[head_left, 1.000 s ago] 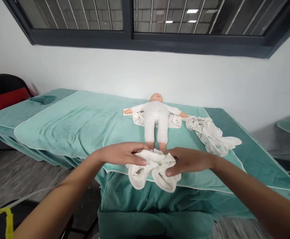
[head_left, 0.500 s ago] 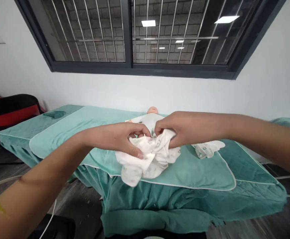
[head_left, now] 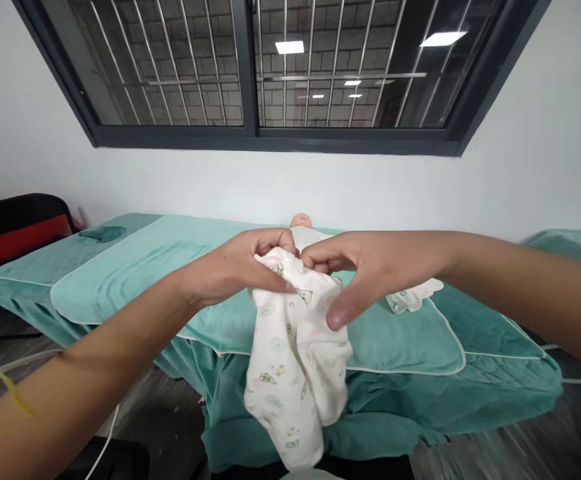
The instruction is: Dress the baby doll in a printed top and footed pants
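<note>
White baby pants [head_left: 295, 347] with small printed figures hang from my hands, both legs dangling past the front edge of the bed. My left hand [head_left: 255, 263] pinches the waistband at its left side, thumb in front. At the right side of the waistband is my right hand [head_left: 345, 273], its fingers curled at the top edge and its thumb lying over the front of the cloth. Behind the hands lies a baby doll [head_left: 301, 221]; its head shows, with some white clothing below it, and the rest is hidden.
A light green mat [head_left: 135, 267] covers part of the dark green bed [head_left: 500, 353]. A small white printed cloth [head_left: 413, 295] lies on the mat to the right. A red and black chair [head_left: 20, 230] stands at the left. The wall and a barred window [head_left: 250, 140] are behind.
The bunched white cloth has been unfolded and now hangs down as pants with two legs. My right thumb has moved away from my fingers, and the view has shifted slightly.
</note>
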The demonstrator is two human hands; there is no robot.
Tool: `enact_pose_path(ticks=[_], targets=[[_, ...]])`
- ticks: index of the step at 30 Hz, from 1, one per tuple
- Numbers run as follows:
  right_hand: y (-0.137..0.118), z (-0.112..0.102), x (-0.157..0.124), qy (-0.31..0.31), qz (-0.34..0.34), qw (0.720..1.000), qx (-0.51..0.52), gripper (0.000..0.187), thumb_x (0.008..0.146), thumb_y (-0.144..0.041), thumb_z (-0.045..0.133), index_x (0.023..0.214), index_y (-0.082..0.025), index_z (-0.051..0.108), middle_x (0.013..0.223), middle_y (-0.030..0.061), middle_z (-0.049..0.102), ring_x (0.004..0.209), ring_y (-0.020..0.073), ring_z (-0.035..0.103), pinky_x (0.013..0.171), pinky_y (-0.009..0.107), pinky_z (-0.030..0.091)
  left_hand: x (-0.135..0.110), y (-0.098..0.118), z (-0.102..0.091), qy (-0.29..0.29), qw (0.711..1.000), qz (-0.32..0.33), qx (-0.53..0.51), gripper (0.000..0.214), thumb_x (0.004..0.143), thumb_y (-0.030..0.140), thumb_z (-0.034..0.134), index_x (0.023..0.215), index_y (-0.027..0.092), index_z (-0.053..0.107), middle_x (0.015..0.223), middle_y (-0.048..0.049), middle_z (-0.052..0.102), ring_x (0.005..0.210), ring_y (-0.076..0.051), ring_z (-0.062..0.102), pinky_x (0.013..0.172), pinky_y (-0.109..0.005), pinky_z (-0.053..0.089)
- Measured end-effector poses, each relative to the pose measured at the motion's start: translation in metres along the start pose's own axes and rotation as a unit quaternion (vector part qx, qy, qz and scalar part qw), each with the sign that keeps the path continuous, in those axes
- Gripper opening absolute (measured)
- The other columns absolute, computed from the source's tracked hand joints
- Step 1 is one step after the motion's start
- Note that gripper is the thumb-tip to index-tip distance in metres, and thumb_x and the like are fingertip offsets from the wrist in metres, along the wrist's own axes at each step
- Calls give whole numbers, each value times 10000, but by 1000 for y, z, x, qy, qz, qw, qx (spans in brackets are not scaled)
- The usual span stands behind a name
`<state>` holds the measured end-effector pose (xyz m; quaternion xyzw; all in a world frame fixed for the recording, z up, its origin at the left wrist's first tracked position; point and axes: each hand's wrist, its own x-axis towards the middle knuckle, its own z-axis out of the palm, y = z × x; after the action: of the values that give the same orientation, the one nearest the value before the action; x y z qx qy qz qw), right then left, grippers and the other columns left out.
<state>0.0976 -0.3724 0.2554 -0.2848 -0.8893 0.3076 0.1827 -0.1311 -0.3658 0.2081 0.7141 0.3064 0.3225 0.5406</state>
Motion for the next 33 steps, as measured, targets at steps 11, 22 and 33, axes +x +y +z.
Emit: enact_pose_path(ticks=[11,22,33], targets=[[-16,-3,7,-101,17,995,-1,341,799,-507,748,751,-174,696,701,-33,593,688,106,517,678,275,388,-17,26,-25,-188,965,-10,183,262,813,392,755,800,160,633,702,13,586,609,-87,490,557,-196,412],[17,-12,-1,-141,11,984,-112,319,884,-480,655,755,-196,721,1073,40,662,1015,183,587,906,312,429,-41,19,-52,4,894,20,448,318,871,521,646,780,217,663,834,-18,657,733,-150,574,664,-248,433],[49,17,10,15,58,990,127,377,885,-548,653,849,-175,704,817,8,658,841,165,617,789,305,486,-17,-22,-37,265,915,2,303,388,842,562,646,729,203,553,673,6,540,619,-138,492,553,-251,358]])
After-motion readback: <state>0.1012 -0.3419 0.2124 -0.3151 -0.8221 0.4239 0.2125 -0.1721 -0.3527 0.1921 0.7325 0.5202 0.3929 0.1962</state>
